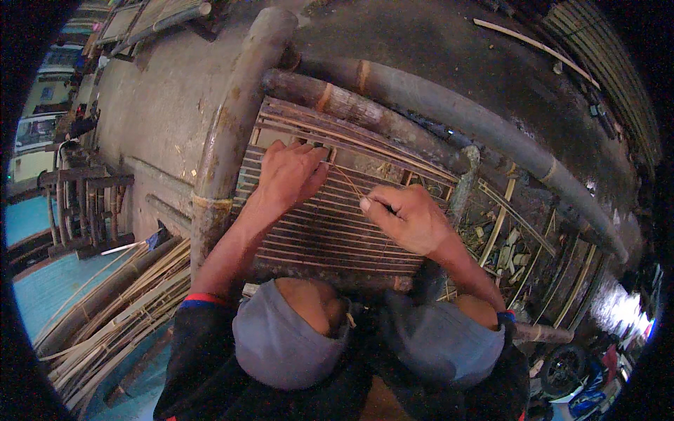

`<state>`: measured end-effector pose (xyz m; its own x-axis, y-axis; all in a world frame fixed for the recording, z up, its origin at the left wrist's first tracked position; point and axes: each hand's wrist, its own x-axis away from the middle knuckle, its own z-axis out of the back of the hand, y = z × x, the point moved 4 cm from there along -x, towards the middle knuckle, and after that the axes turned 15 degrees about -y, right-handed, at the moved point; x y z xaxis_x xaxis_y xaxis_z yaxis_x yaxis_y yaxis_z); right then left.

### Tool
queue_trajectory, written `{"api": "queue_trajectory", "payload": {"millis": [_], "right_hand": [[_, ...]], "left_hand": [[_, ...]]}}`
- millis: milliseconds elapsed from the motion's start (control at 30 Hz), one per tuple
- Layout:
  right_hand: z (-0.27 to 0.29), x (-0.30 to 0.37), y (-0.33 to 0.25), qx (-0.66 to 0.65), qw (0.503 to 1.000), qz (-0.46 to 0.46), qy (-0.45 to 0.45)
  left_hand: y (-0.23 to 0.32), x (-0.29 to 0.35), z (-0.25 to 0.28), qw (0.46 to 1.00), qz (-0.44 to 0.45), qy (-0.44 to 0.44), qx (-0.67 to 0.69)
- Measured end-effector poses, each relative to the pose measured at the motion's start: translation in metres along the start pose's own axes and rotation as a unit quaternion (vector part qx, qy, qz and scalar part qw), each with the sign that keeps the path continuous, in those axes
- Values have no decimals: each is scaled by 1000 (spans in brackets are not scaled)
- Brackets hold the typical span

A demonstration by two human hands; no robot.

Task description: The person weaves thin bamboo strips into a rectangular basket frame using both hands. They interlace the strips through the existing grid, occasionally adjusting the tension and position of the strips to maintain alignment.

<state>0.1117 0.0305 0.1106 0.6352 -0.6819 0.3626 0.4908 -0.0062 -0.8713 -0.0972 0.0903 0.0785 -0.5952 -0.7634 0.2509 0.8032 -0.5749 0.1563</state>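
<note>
A bamboo frame [228,140] of thick poles lies before my knees, with a rack of thin bamboo slats [337,238] running across it. My left hand [291,172] is closed at the rack's far left, its fingers curled over the topmost slat; the fingertips are partly hidden. To its right, my right hand [411,217] is closed in a pinch between thumb and forefinger. From this pinch a thin brown binding strip [347,181] stretches taut up and left to the slats beside my left hand. Where the strip's far end is fixed cannot be made out.
A thick pole [456,102] curves along the far side. Long split bamboo strips [133,316] lie at the lower left, and bamboo offcuts [509,252] litter the ground at right. A wheel [563,368] stands at the lower right. Another bamboo piece [161,28] is at the upper left.
</note>
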Motion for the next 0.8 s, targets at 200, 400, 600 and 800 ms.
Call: {"api": "queue_trajectory", "payload": {"millis": [200, 400, 600, 800], "right_hand": [[18, 1, -3, 3, 963, 217, 157], [20, 21, -14, -155, 987, -6, -35], [46, 5, -11, 41, 944, 279, 170], [12, -44, 29, -203, 971, 83, 95]], "left_hand": [[1, -10, -1, 999, 6, -41, -23], [-6, -16, -1, 989, 32, -138, -40], [-14, -19, -6, 976, 50, -211, -19], [-13, -24, -2, 977, 32, -206, -35]]}}
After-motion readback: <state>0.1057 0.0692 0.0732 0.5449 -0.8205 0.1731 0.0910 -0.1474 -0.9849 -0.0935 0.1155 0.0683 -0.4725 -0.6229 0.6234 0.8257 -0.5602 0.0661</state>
